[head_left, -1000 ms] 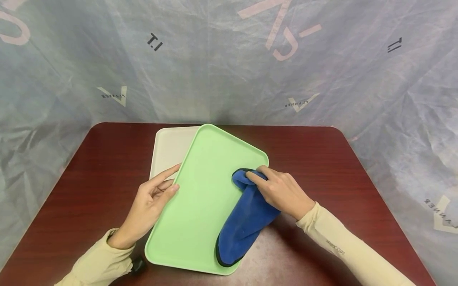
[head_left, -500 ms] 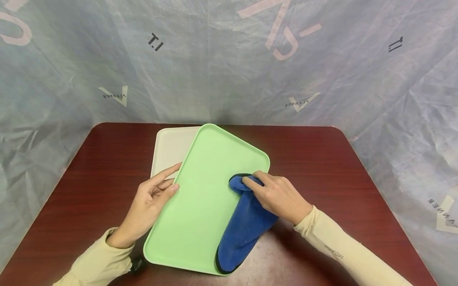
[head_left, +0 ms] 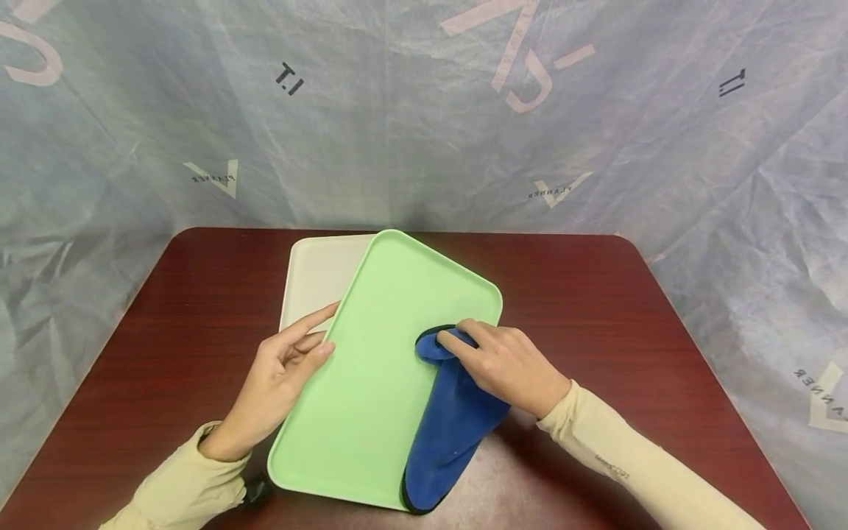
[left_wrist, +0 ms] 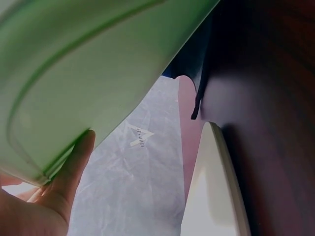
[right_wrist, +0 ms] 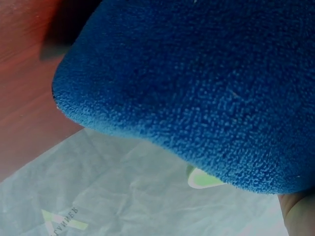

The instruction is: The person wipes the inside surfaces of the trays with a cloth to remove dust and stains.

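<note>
A light green tray (head_left: 358,383) with a raised rim is tilted up over the table. My left hand (head_left: 274,379) grips its left edge, thumb on the upper face and fingers behind; the left wrist view shows the tray's underside (left_wrist: 98,83). On the tray's right side, my right hand (head_left: 510,361) pinches a folded blue cloth (head_left: 457,419) with black edging. The cloth lies against the tray's face and drapes down past its lower right edge. Up close in the right wrist view, the cloth's fuzzy pile (right_wrist: 197,98) fills most of the picture.
A cream tray (head_left: 321,276) lies flat on the dark red table (head_left: 583,309), partly hidden behind the green one. A small black object (head_left: 255,487) sits by the left sleeve. Grey printed sheeting (head_left: 397,110) hangs around the table's back and sides.
My right hand has slid the cloth left and slightly down across the green tray. The left hand and the tray stay almost where they were.
</note>
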`<state>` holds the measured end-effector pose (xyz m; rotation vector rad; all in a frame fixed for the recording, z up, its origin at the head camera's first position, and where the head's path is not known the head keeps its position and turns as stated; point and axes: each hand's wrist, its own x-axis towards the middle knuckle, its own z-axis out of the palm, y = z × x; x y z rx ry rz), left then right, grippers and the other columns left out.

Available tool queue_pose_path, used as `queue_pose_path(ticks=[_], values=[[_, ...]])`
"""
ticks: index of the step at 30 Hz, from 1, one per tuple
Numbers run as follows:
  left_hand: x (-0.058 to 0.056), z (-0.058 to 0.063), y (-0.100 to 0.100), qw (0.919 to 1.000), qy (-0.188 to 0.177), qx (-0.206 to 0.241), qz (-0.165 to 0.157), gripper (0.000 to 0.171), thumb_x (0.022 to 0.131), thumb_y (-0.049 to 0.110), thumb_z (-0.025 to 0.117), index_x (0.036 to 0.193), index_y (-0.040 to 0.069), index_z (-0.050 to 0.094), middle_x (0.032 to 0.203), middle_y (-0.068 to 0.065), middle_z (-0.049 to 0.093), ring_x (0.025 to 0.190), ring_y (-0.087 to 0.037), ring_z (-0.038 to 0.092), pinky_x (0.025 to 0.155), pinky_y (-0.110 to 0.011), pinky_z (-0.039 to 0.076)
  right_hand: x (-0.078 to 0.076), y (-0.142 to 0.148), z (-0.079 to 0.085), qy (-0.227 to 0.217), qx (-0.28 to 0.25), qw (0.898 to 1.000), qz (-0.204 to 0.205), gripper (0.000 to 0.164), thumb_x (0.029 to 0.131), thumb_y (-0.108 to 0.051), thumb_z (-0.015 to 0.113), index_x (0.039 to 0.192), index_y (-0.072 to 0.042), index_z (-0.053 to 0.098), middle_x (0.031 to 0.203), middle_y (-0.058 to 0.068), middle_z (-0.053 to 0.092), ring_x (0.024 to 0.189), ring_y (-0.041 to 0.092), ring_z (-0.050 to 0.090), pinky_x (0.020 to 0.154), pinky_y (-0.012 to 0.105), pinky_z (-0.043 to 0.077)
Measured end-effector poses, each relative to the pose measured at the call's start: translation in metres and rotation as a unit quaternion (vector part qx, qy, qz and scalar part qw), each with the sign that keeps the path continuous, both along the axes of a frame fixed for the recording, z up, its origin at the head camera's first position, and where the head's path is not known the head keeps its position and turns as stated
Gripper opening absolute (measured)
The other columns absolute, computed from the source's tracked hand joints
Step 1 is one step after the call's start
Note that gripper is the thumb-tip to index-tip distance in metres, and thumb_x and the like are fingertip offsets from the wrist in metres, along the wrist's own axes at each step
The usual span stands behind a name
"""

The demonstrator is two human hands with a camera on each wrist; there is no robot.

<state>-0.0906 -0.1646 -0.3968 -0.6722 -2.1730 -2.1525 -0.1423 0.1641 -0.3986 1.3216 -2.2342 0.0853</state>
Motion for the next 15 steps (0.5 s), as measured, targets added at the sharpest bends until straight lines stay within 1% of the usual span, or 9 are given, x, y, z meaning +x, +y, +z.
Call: queue_pose_path(ticks=[6, 15], values=[[-0.001, 0.000, 0.000, 0.9999, 0.009, -0.009, 0.004, 0.052, 0.102, -0.002, 0.052, 0.151, 0.009, 0.042, 0.121, -0.020, 0.068, 0.091, -0.030, 0.072, 0.072, -0.037, 0.060, 0.000, -0.010, 0.007, 0.007, -0.001, 1.000, 0.015, 0.030, 0.104, -0.008, 0.037, 0.121, -0.009, 0.063, 0.098, 0.009, 0.059, 0.070, 0.017, 0.056, 0.045, 0.029, 0.047], [-0.001, 0.003, 0.001, 1.0000, 0.001, -0.001, 0.002, 0.052, 0.102, -0.001, 0.051, 0.152, 0.011, 0.042, 0.124, -0.019, 0.067, 0.092, -0.032, 0.072, 0.072, -0.040, 0.060, -0.003, -0.026, 0.018, 0.016, 0.005, 0.999, 0.031, 0.029, 0.101, -0.003, 0.041, 0.121, -0.008, 0.060, 0.098, 0.009, 0.056, 0.065, 0.015, 0.049, 0.044, 0.026, 0.038]])
